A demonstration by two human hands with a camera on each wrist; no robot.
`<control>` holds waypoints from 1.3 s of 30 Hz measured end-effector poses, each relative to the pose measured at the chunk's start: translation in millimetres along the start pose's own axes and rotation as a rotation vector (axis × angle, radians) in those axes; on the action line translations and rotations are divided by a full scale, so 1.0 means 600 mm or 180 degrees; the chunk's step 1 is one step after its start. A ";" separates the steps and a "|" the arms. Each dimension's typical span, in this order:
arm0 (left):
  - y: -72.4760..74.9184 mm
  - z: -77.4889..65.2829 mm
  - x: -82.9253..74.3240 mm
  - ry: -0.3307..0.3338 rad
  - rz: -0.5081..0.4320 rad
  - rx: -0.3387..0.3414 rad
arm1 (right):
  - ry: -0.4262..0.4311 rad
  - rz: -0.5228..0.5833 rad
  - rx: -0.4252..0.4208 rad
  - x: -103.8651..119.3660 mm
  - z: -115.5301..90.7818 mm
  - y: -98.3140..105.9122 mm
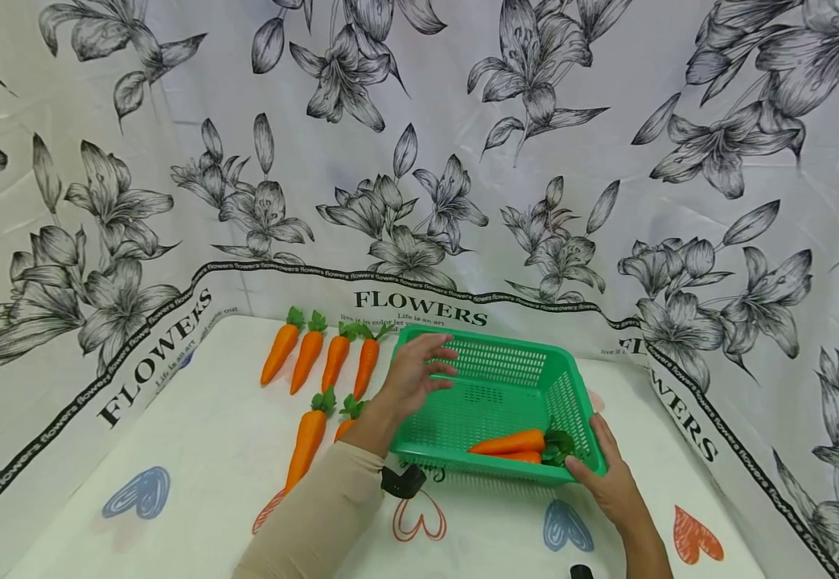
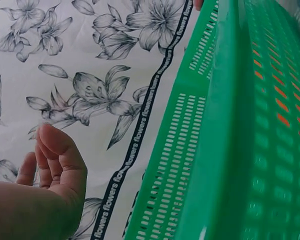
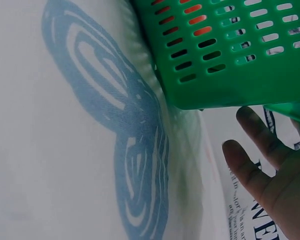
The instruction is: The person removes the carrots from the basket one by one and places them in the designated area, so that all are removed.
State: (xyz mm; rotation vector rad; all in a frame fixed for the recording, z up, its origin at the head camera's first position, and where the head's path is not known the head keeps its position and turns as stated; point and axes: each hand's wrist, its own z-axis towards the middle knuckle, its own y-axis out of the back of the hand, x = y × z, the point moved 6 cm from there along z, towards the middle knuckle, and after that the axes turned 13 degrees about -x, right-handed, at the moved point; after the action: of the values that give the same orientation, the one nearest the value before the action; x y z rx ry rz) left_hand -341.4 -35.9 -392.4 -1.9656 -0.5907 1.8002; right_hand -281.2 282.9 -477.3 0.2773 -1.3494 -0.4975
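A green plastic basket point(image 1: 462, 402) stands tilted in the head view, with orange carrots point(image 1: 509, 444) and their leafy tops in its front right corner. My right hand point(image 1: 610, 474) holds that corner, its thumb on the rim and its fingers along the outer side wall. The right wrist view shows spread fingers point(image 3: 255, 175) beside the wall. Over the basket's left rim hovers my left hand point(image 1: 419, 376), fingers loosely bent, holding nothing. In the left wrist view that hand point(image 2: 55, 175) is apart from the basket wall point(image 2: 190, 125).
Several carrots lie left of the basket: a back row point(image 1: 308, 358) and a nearer carrot point(image 1: 306, 446), plus another partly hidden by my left wrist. A white cloth with printed hearts point(image 1: 137, 492) covers the table. Flower-printed fabric point(image 1: 405, 201) hangs behind and on both sides.
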 end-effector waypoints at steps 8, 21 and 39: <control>-0.033 0.019 0.042 0.0352 0.0153 0.0077 | 0.0006 0.0015 0.0003 -0.004 0.001 0.000; -0.072 0.048 0.083 0.0748 0.0582 0.0349 | 0.0046 0.0049 -0.0033 0.059 -0.015 0.007; -0.112 0.084 0.096 0.1201 0.0863 0.1108 | 0.0128 0.0018 -0.0044 0.006 0.000 0.005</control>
State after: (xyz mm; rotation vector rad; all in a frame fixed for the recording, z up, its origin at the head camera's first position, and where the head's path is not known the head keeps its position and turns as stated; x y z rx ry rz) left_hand -389.2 52.5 -406.2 -2.1257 0.1080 1.4850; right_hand -280.2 283.6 -472.8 0.2706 -1.3070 -0.4940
